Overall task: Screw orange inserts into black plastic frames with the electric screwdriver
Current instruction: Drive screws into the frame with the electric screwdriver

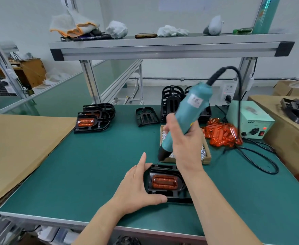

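Green table (pixel 92 165) carries a black frame (pixel 162 168) with an orange insert (pixel 164 182); left grip (pixel 138 188) clasps its edge, right grip (pixel 185 144) grasps the tilted electric screwdriver (pixel 189 110), tip near the frame

White walls (pixel 189 68) behind a green-topped workbench (pixel 92 165) with aluminium shelf (pixel 162 48).

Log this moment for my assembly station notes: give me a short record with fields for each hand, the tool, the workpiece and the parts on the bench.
left hand: holds the frame's left end between thumb and fingers
right hand: grips the screwdriver
screwdriver: tilted, tip by the frame's far left corner
frame: on the green mat, orange insert seated in it
screws: in the open box behind the frame
spare inserts: piled at the right
finished frames: stacked far left
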Available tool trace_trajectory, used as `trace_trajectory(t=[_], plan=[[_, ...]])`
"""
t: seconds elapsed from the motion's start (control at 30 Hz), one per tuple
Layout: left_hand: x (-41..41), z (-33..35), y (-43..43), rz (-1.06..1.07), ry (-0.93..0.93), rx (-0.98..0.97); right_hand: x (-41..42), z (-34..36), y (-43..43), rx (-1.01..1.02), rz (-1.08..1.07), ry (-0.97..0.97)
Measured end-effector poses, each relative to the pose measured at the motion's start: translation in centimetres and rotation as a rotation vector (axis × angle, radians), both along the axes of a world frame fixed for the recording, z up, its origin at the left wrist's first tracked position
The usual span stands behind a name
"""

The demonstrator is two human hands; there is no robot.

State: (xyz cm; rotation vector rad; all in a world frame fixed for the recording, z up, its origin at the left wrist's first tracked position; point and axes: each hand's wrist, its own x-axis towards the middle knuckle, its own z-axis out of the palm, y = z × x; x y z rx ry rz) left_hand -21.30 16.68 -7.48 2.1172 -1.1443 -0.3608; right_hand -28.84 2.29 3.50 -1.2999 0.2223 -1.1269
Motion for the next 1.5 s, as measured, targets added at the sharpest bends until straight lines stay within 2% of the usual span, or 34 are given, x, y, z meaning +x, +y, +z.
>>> trace_trajectory(t=[0.13,0.3,0.53,0.7,0.77,0.8,0.87,1.0,1.2,1.37,1.5], plan=[[-0.1,-0.1,0.0,-0.001,-0.011,0.015,1.0,0.0,-2.9,0.359,-0.235,0.005],[-0.1,0.0,0.1,0.002,-0.022,0.026,1.6,-2.5,-6.2,0.820,-0.239,0.140],[-0.1,-0.1,0.0,0.003,-0.028,0.026,2.0,-4.4,-6.4,0.990,-0.147,0.253],[-0.1,0.0,0.1,0.005,-0.048,0.038,1.7,-5.4,-6.7,1.092,-0.060,0.098],[-0.1,0.1,0.1,0.008,-0.054,0.044,1.3,-5.6,-7.3,1.251,0.030,-0.082],[-0.3,0.2,0.1,0.005,-0.059,0.046,1.0,-5.5,-7.3,1.259,0.050,-0.088],[-0.5,0.3,0.2,-0.006,-0.079,0.041,0.1,-5.0,-7.0,1.146,0.041,0.026],[-1.0,0.8,0.4,-0.063,-0.167,-0.020,-2.1,-4.3,-7.2,1.096,0.117,0.089],[-2.7,0.9,0.1,-0.150,-0.401,-0.155,-5.4,-3.5,-7.2,0.962,0.202,0.167],[-4.2,1.1,-1.2,-0.249,-0.625,-0.196,-6.0,-5.4,-6.9,0.545,0.028,0.418],[-4.2,1.3,-0.9,-0.246,-0.609,-0.143,-6.1,-7.7,-6.7,0.331,-0.164,0.423]])
